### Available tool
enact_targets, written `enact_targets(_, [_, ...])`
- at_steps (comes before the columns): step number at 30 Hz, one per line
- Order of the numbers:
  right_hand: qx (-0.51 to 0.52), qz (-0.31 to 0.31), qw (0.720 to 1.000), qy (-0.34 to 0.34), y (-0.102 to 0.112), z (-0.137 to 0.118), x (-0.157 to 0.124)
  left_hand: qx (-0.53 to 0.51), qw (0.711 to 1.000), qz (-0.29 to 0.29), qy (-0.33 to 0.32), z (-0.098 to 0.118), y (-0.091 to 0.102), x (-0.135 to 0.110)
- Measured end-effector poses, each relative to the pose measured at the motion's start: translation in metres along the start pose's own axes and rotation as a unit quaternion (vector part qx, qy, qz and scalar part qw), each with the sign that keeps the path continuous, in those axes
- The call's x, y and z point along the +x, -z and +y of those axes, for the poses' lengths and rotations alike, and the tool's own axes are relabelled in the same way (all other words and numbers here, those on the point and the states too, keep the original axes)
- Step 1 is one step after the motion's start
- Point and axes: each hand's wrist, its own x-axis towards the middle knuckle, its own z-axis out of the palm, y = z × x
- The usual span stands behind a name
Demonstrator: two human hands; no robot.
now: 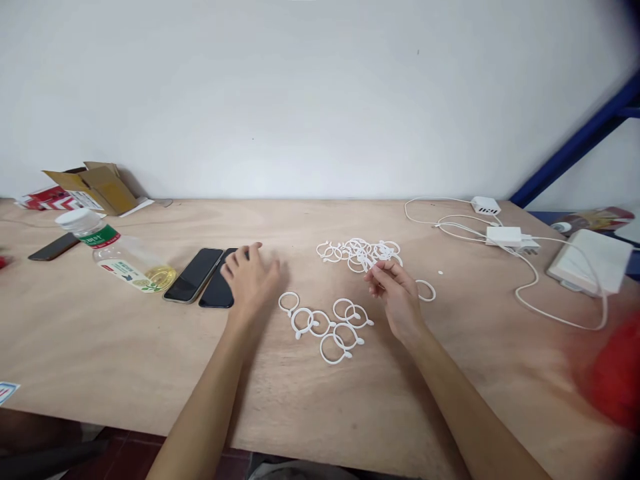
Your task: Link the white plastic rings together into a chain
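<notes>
While the tabletop (150, 373) is carrying a pile of white rings (357, 251) and, nearer the person, a looser group (331, 325), the left hand (249, 275) is partly hiding a dark phone (217, 287), its fingers blurred, apart and holding nothing visible. The right hand (399, 297) is working at the pile's near edge, its closed fingers seemingly pinching one ring (367, 262); picking is apparently under way, and freeing it is likely calling for a light pull.

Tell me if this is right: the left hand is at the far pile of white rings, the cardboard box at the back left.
Wrong hand: the head view shows the right hand at the far pile of white rings. The rest is correct.
</notes>
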Motion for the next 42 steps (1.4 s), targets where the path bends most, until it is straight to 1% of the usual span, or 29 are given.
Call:
enact_targets(1, [0.000, 0.000, 1.000, -0.001, 0.000, 0.000, 0.000, 0.009, 1.000, 0.008, 0.026, -0.008, 0.003, 0.004])
enact_targets(2, [0.000, 0.000, 1.000, -0.002, -0.001, 0.000, 0.000, 0.017, 0.999, 0.007, 0.037, -0.016, 0.005, 0.008])
enact_targets(5, [-0.005, -0.006, 1.000, -0.005, -0.002, -0.001, -0.002, 0.040, 0.998, -0.038, 0.026, -0.035, 0.006, 0.014])
enact_targets(7, [-0.007, -0.009, 1.000, -0.006, -0.003, -0.002, -0.003, 0.049, 0.998, -0.044, 0.018, -0.040, 0.005, 0.015])
enact_targets(12, [-0.005, -0.006, 1.000, -0.008, -0.002, -0.002, -0.003, 0.057, 0.997, -0.046, 0.011, -0.043, 0.004, 0.014])
enact_targets(15, [-0.003, -0.003, 1.000, -0.007, -0.001, -0.003, -0.002, 0.077, 0.996, -0.036, 0.039, -0.047, 0.008, 0.015])
enact_targets(19, [-0.006, -0.008, 1.000, -0.004, 0.000, -0.003, -0.002, 0.103, 0.991, -0.058, 0.067, -0.052, 0.010, 0.016])
enact_targets(21, [-0.010, -0.009, 1.000, -0.004, 0.000, -0.003, -0.002, 0.105, 0.990, -0.056, 0.072, -0.053, 0.009, 0.017])
enact_targets(24, [-0.013, -0.005, 1.000, -0.004, 0.000, -0.003, -0.002, 0.110, 0.990, -0.053, 0.066, -0.053, 0.010, 0.019])
enact_targets(27, [-0.009, -0.003, 1.000, -0.004, 0.000, -0.004, -0.002, 0.105, 0.990, -0.070, 0.057, -0.055, 0.011, 0.023])
enact_targets(31, [-0.003, -0.008, 1.000, -0.001, 0.000, -0.003, -0.002, 0.098, 0.990, -0.085, 0.063, -0.057, 0.012, 0.026])
enact_targets(36, [0.004, -0.006, 1.000, 0.004, 0.002, -0.003, -0.001, 0.101, 0.991, -0.084, 0.032, -0.060, 0.012, 0.026])
enact_targets(42, [0.007, -0.007, 1.000, 0.009, 0.001, -0.003, 0.000, 0.048, 0.996, -0.072, 0.028, -0.070, 0.011, 0.026])
